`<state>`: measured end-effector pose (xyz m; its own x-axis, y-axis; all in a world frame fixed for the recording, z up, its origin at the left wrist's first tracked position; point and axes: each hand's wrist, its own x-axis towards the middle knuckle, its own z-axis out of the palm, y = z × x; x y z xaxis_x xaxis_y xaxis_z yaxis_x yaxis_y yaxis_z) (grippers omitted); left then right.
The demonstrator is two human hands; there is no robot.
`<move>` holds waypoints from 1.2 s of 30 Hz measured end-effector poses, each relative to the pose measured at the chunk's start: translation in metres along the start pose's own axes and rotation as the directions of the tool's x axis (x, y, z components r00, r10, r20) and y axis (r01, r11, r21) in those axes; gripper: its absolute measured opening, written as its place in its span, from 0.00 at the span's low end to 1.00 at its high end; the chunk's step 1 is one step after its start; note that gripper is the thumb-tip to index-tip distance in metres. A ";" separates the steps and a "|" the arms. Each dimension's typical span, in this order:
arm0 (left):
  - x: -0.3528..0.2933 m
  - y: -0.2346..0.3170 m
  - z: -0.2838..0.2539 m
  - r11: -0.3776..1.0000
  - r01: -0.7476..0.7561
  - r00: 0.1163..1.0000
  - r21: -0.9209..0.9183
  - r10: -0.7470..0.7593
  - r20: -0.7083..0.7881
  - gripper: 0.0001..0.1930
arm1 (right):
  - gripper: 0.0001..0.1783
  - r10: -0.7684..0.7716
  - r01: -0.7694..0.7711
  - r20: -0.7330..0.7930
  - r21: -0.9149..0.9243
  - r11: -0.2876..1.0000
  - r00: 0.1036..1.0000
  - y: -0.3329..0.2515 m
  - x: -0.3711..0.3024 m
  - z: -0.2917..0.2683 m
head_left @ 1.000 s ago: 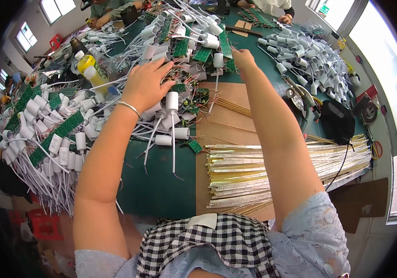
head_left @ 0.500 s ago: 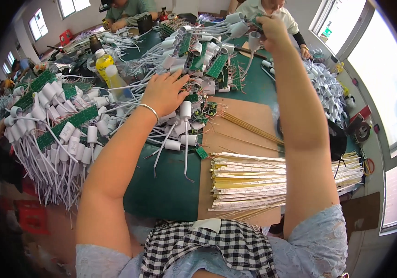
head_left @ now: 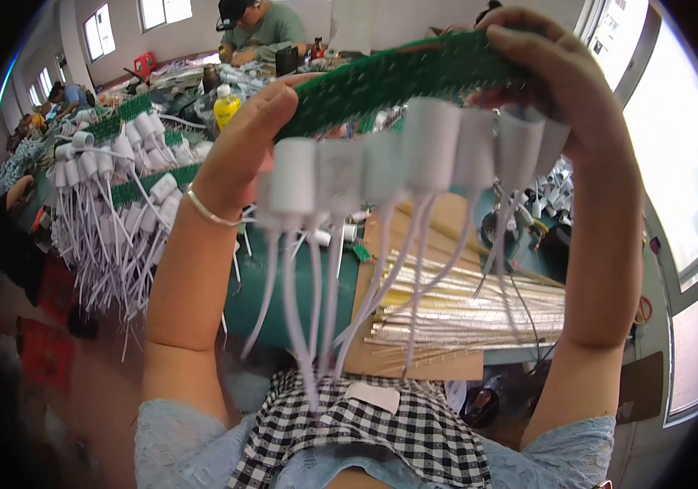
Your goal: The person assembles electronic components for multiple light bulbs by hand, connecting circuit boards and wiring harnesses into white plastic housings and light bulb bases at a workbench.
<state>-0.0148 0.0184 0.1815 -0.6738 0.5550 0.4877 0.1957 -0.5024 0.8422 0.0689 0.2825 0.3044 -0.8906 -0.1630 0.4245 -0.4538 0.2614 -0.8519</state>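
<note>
Between my hands a long green circuit board strip [head_left: 398, 77] is held up close, slightly blurred and tilted up toward the right. My left hand [head_left: 263, 122] grips its left end, thumb on the near face. At the right end my right hand [head_left: 557, 77] is closed round the board, thumb in front. Below the strip hangs a row of several white plastic cylinder caps [head_left: 432, 147], each with a white cable [head_left: 290, 285] trailing down. Where the caps join the board is partly hidden.
Left stands a big heap of similar white caps [head_left: 112, 163] with cables and green boards. On the green table [head_left: 284, 306], a cardboard sheet [head_left: 357, 350] carries thin metallic strips [head_left: 463, 314]. A yellow bottle [head_left: 225, 106] stands beyond. A person [head_left: 263, 37] works at the far side.
The board with its caps has come off the pile, up and toward me. My left hand has gone from resting on the pile to gripping its left end. The view has shifted.
</note>
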 end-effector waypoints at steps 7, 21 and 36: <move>-0.056 -0.070 -0.003 0.874 0.437 0.885 0.211 -0.376 -0.275 0.14 | 0.10 0.372 -0.367 -0.316 0.078 0.927 0.873 0.145 -0.074 0.092; -0.068 -0.029 0.018 0.601 -0.223 0.968 0.768 0.043 0.248 0.19 | 0.35 0.221 -0.229 -0.110 -0.741 0.632 0.969 0.195 -0.120 0.012; -0.037 -0.039 -0.055 0.487 0.404 0.860 0.775 -0.491 -0.139 0.19 | 0.15 0.242 -0.301 0.267 0.213 0.929 0.933 0.191 -0.062 0.158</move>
<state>-0.0364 -0.0193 0.1179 -0.7747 0.6318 -0.0264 0.3752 0.4928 0.7851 0.0417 0.1918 0.0669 -0.9332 -0.3427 0.1084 -0.1474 0.0898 -0.9850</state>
